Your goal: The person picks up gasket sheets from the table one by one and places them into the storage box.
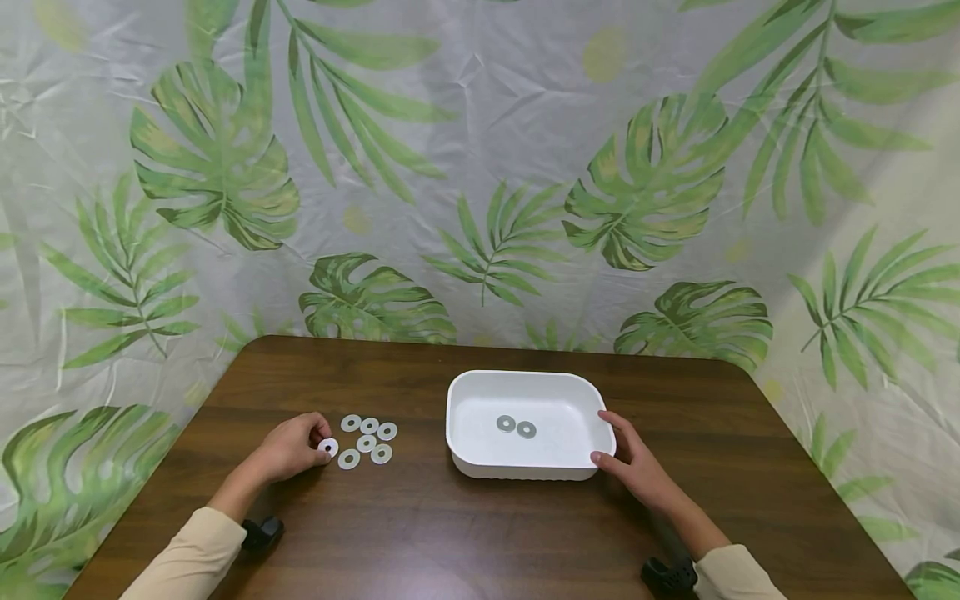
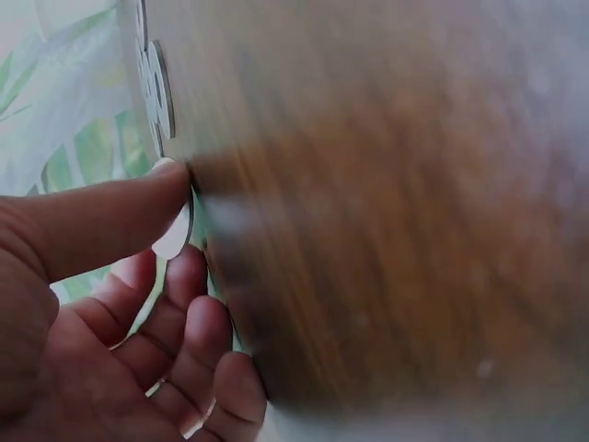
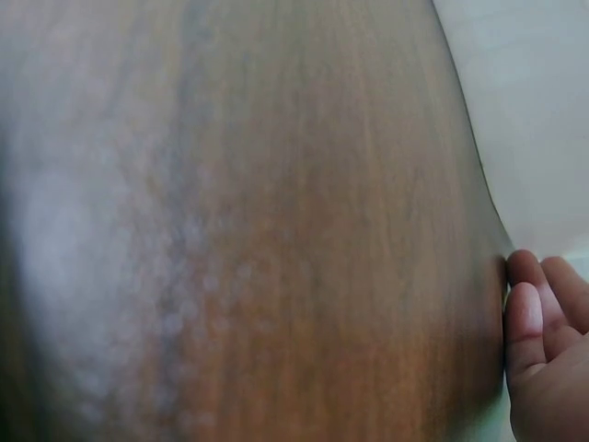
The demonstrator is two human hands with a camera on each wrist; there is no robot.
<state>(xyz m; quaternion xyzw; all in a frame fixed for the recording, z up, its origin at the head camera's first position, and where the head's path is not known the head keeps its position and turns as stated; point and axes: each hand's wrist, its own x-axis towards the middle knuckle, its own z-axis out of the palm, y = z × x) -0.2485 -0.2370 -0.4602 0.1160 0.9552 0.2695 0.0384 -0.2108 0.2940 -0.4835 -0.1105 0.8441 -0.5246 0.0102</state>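
In the head view, my left hand (image 1: pixel 296 446) pinches a flat metal washer (image 1: pixel 328 447) at the table's left. The left wrist view has the thumb across the face of this washer (image 2: pixel 173 238), with the fingertips behind its edge. Just right of that hand lie several loose washers (image 1: pixel 366 443). A white plastic basin (image 1: pixel 480 463) stands right of the table's middle, holding two grey washers (image 1: pixel 506 423) close together on its floor. My right hand (image 1: pixel 637 467) holds the basin's right end, thumb and fingertips at the rim.
The dark wooden table (image 1: pixel 420 533) has rounded far corners. Behind its far edge hangs a pale cloth (image 1: pixel 517 150) printed with green leaves. Black bands (image 1: pixel 262 533) sit on both wrists, below beige sleeves.
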